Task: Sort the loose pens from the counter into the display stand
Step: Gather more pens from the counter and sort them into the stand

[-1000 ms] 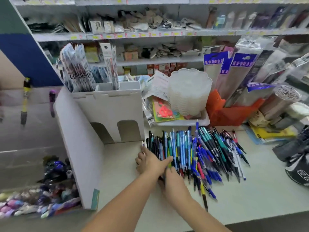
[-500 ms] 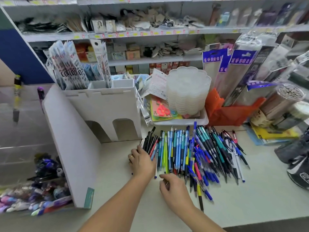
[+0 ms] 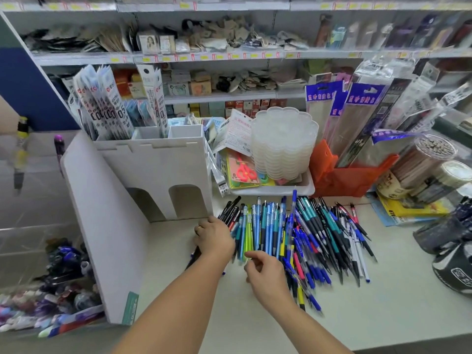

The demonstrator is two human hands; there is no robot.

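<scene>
Evidently light, stiff and smooth, the pens (image 3: 281,233) roll freely on the bench (image 3: 383,302) (grip mid-barrel); left hand (image 3: 214,238) lies flat on several, right hand (image 3: 265,274) hovers half-curled, empty.

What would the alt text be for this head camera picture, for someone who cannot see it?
A person's left hand and right hand reach into a heap of loose pens on a shop counter, beside a white display stand. Stocked shelves fill the background.

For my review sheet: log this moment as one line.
left hand: flat on dark pens | right hand: open, at pen pile | display stand: lower bays empty
</scene>
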